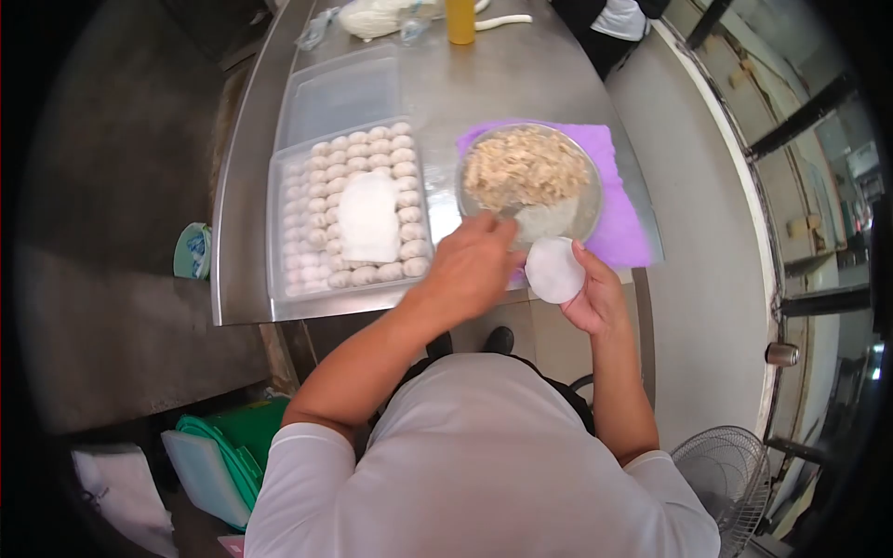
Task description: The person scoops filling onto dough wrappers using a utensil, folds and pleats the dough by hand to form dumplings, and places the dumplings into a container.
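Observation:
My right hand [600,293] holds a round white dumpling wrapper [555,271] by its edge, just in front of the metal bowl [596,200]. A pale, chunky filling [526,167] fills the far part of that bowl. My left hand [476,263] is at the bowl's near left rim, its fingers curled together and slightly blurred; whatever they may grip is hidden. To its left, a clear plastic tray [276,223] carries rows of white dumplings [406,198]. A white, layered-looking piece [369,219] lies over some of them; I cannot tell whether it is stacked wrappers.
Under the bowl is a purple cloth [621,219] on the steel table [433,102]. A clear lid [339,88] lies beyond the tray. Farther back are a yellow container [459,23] and a white bag [372,17]. A fan [721,484] stands at lower right.

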The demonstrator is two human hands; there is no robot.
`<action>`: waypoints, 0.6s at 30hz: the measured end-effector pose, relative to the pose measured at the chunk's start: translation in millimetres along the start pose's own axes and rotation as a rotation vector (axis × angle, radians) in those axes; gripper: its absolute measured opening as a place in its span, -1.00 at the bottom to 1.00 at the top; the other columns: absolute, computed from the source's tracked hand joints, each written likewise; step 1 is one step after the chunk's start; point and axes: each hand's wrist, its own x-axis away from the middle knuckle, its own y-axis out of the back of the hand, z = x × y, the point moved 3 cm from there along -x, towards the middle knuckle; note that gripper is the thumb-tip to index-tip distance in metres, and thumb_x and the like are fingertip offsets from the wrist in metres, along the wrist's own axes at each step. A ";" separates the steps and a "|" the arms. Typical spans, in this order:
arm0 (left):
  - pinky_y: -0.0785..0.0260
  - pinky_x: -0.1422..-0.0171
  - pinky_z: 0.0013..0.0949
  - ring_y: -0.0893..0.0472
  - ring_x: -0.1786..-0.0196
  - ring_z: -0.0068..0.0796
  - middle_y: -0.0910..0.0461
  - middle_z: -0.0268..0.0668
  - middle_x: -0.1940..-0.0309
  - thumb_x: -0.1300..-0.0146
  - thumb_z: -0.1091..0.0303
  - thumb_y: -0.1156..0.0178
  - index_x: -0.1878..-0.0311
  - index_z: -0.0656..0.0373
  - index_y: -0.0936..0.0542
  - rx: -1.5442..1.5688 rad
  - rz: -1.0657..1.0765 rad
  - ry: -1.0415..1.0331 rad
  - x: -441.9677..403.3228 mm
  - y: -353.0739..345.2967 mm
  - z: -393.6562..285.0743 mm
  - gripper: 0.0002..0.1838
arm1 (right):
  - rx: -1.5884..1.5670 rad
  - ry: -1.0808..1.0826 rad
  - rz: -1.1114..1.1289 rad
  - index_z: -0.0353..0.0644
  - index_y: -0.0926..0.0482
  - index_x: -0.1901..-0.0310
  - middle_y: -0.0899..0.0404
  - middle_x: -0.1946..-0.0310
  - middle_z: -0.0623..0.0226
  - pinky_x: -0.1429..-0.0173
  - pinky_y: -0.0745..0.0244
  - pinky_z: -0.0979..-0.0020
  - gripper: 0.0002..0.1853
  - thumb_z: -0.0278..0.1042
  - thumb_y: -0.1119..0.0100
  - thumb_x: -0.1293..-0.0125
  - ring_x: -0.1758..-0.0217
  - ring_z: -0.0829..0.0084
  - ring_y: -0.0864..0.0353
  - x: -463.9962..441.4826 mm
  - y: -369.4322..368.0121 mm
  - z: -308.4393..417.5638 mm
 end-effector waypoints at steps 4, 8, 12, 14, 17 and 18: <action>-0.53 -0.08 0.03 -0.61 -0.01 0.19 -0.55 0.09 -0.03 -0.31 0.47 -0.15 -0.35 0.23 -0.47 -0.382 0.186 0.154 -0.8 -52.9 27.2 -0.49 | 0.117 0.117 -0.116 -0.45 -0.46 -0.24 -0.62 -0.17 0.00 -0.31 -0.58 0.08 -0.55 -0.21 -0.13 -0.55 -0.19 0.16 -0.68 16.1 33.2 26.1; -0.54 -0.09 0.02 -0.65 0.04 0.17 -0.58 0.13 0.02 -0.19 0.64 -0.05 -0.39 0.19 -0.48 -0.290 0.299 0.233 -13.2 -32.7 7.4 -0.38 | 0.197 0.181 -0.163 -0.49 -0.47 -0.21 -0.63 -0.12 0.00 -0.28 -0.60 0.11 -0.56 -0.24 -0.13 -0.55 -0.14 0.17 -0.70 25.5 56.3 48.4; -0.52 -0.08 0.04 -0.66 0.03 0.17 -0.63 0.14 0.15 -0.17 0.66 -0.04 -0.36 0.21 -0.50 -0.229 0.094 0.125 -42.2 -16.2 -8.5 -0.39 | 0.235 0.204 -0.174 -0.48 -0.49 -0.19 -0.64 -0.07 0.05 -0.26 -0.61 0.14 -0.59 -0.25 -0.11 -0.55 -0.10 0.21 -0.71 26.0 69.8 58.6; -0.52 -0.09 0.03 -0.66 0.03 0.17 -0.63 0.15 0.13 -0.17 0.65 -0.04 -0.34 0.21 -0.52 -0.241 0.155 0.140 -58.2 -40.8 3.7 -0.40 | 0.227 0.215 -0.175 -0.47 -0.49 -0.18 -0.64 -0.07 0.05 -0.26 -0.61 0.14 -0.60 -0.25 -0.11 -0.56 -0.11 0.21 -0.71 22.0 75.0 59.3; -0.52 -0.10 0.02 -0.66 0.01 0.17 -0.63 0.15 0.10 -0.18 0.64 -0.04 -0.33 0.19 -0.55 -0.267 0.257 0.134 -50.6 -63.4 2.8 -0.41 | 0.190 0.227 -0.203 -0.46 -0.49 -0.19 -0.64 -0.07 0.06 -0.26 -0.61 0.13 -0.60 -0.25 -0.10 -0.56 -0.12 0.21 -0.70 24.6 83.7 63.4; -0.52 -0.11 0.02 -0.66 0.01 0.17 -0.63 0.15 0.09 -0.18 0.64 -0.04 -0.33 0.18 -0.55 -0.282 0.295 0.120 -45.4 -64.3 -1.3 -0.41 | 0.162 0.221 -0.223 -0.46 -0.48 -0.19 -0.64 -0.07 0.06 -0.27 -0.61 0.13 -0.60 -0.25 -0.09 -0.57 -0.13 0.21 -0.70 26.9 86.1 62.7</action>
